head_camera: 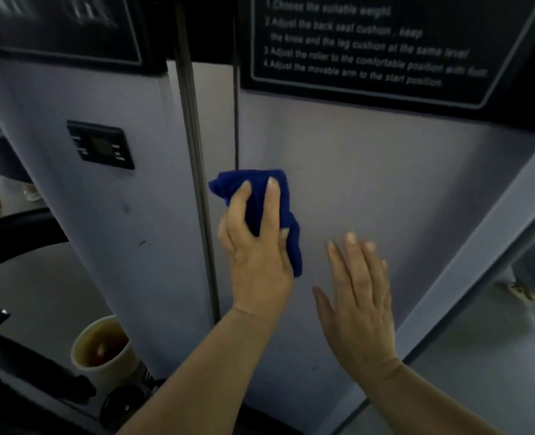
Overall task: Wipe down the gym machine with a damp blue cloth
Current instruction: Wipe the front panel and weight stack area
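While the left hand (pixel 253 246) presses the bunched blue cloth (pixel 278 215) to the grey machine panel (pixel 369 171), fingers spread, the right hand (pixel 360 296) lies flat at its 4 o'clock, fingers together.

blue cloth (pixel 286 215) | bunched, on panel | gym machine (pixel 369 189) | grey, upright, prob. dry

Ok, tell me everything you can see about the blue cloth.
The blue cloth is deep blue, soft and fuzzy like microfibre, bunched into a loose wad. The left hand holds it against the machine's pale grey panel, fingers spread over it, beside the vertical gap. Dampness cannot be told.
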Demonstrator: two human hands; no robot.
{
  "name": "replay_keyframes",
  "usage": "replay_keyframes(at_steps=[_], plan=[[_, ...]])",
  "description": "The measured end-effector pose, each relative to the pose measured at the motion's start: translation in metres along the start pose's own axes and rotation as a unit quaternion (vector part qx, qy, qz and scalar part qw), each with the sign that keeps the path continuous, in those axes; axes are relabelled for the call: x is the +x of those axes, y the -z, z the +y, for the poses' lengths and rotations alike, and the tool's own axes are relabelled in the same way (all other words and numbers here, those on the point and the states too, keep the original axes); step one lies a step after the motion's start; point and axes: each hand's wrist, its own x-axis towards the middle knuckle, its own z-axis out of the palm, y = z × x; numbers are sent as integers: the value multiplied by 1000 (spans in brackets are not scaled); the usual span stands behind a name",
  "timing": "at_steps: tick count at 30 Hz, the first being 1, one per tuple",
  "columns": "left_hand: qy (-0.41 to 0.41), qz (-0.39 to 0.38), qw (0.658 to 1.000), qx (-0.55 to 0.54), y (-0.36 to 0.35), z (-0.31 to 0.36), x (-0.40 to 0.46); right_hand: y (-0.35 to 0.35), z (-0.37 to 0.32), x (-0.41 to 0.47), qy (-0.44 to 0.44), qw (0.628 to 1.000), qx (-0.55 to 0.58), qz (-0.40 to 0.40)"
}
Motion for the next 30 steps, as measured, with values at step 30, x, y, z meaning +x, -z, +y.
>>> replay_keyframes(at_steps=[30], plan=[[256, -123, 889, -360, 18, -25, 34, 12, -7, 65, 79, 997, -21, 12]])
